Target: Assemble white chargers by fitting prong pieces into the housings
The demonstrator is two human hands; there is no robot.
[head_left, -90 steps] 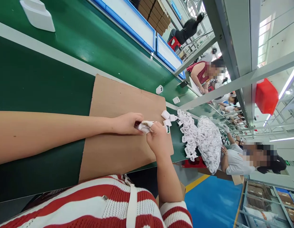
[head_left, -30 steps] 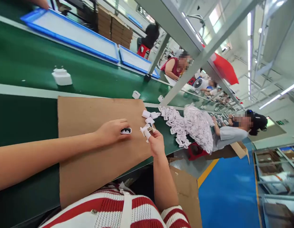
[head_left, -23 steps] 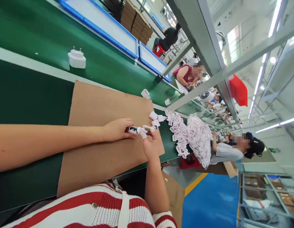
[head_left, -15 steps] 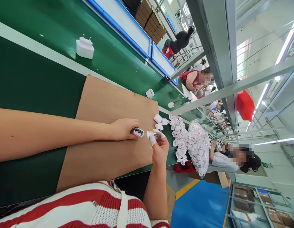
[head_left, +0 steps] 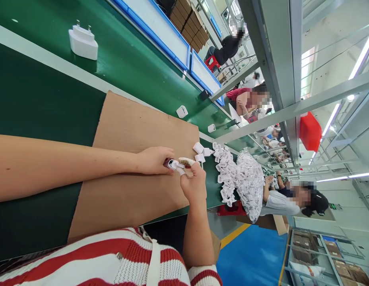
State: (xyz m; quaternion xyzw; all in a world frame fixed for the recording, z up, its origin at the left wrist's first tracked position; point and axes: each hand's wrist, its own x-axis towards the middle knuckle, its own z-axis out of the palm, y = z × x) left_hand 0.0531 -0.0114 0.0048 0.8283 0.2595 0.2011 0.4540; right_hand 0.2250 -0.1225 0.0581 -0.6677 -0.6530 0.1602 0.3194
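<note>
My left hand [head_left: 156, 160] is closed round a white charger housing [head_left: 170, 163], its open end facing right. My right hand [head_left: 195, 180], with pale covers on thumb and fingertips, pinches a small white plug cover [head_left: 180, 165] and holds it against the housing's open end. Fingers hide part of the join, so how far it sits inside cannot be seen. Both hands are above a brown cardboard sheet [head_left: 136, 131]. Just beyond my right hand lie several white charger pieces [head_left: 198, 148], and past them a pile of white plug covers [head_left: 224, 171].
A clear bag of white parts [head_left: 250, 184] stands beyond the pile. A green conveyor belt [head_left: 136, 85] carries an upright charger [head_left: 83, 41] and white housings [head_left: 182, 111]. Blue-rimmed trays [head_left: 160, 28] line its far side. A co-worker [head_left: 280, 204] sits beyond the bag.
My right hand has moved left, bringing the plug cover from a gap away to the housing's open end. The chargers on the belt have shifted left. My left hand has barely moved.
</note>
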